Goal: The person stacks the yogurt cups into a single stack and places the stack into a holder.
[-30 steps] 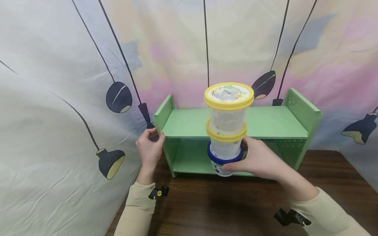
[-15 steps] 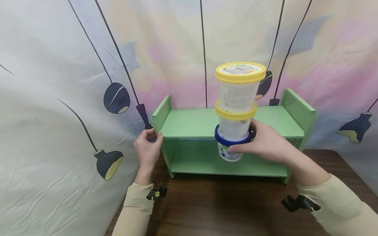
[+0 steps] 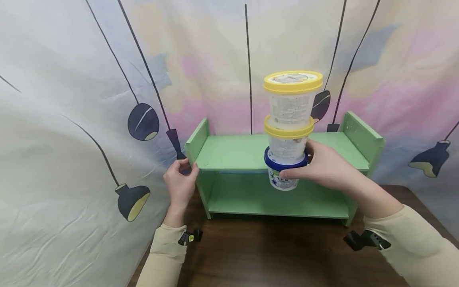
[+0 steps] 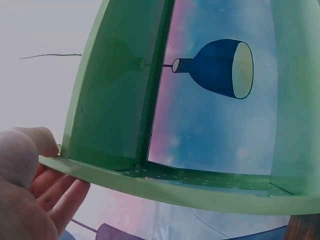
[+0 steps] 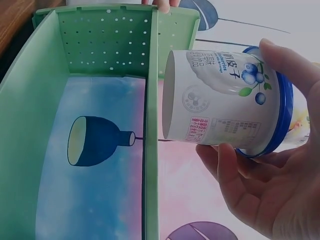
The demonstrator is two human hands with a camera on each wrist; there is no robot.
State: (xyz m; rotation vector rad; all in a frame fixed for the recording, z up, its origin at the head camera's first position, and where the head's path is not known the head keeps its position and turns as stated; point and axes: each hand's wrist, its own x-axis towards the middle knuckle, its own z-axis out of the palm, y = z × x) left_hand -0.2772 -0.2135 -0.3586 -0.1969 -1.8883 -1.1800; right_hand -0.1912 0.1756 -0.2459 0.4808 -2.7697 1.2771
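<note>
My right hand (image 3: 328, 167) grips the lowest of three stacked white tubs, the one with a blue lid (image 3: 283, 181) and a blueberry print (image 5: 215, 95). On it stand a middle tub with a yellow lid (image 3: 287, 147) and a top tub with a yellow lid (image 3: 291, 107). The stack is upright, in front of the green two-tier shelf (image 3: 233, 151). In the right wrist view the blue-lidded tub's base is just above the upper board (image 5: 152, 120). With thumb and fingers my left hand (image 3: 181, 181) pinches the shelf's left side panel (image 4: 120, 182) at its front edge.
The shelf stands on a dark brown wooden table (image 3: 251, 251). Behind and to the left hangs a cloth backdrop (image 3: 222, 59) printed with lamps. The shelf's right side panel (image 3: 362, 135) rises above its upper board.
My right hand has lifted the stack of tubs from before the lower compartment to the upper board's height, slightly to the right. The left hand keeps its hold on the side panel.
</note>
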